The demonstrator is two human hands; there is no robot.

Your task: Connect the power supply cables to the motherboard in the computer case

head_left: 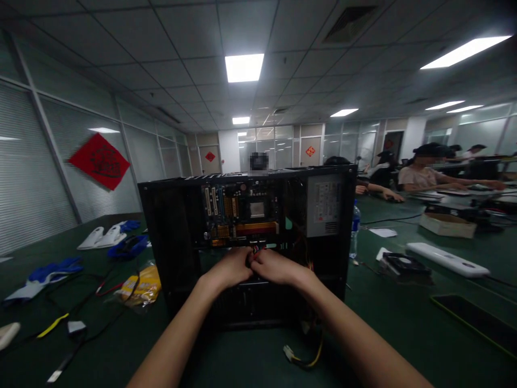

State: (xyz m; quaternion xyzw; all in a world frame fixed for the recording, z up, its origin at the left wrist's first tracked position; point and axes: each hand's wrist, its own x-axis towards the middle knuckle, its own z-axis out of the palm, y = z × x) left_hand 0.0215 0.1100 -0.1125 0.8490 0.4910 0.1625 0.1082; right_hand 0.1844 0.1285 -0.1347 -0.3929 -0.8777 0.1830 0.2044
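Pinches a red-and-black cable plug [255, 251] between the closed fingertips of left hand [230, 268] and right hand [277, 268], just beneath the motherboard [241, 213], inside a computer case [165, 242] stood open-side forward on the green table [404, 334], seemingly for easy reach.

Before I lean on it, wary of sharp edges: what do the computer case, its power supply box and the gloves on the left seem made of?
Computer case: likely sheet metal painted matte black; thin, straight-edged panels. Power supply box: bare grey metal, dull sheen, slotted vents. Gloves: probably knit fabric, white cuffs, blue rubbery-looking coating.
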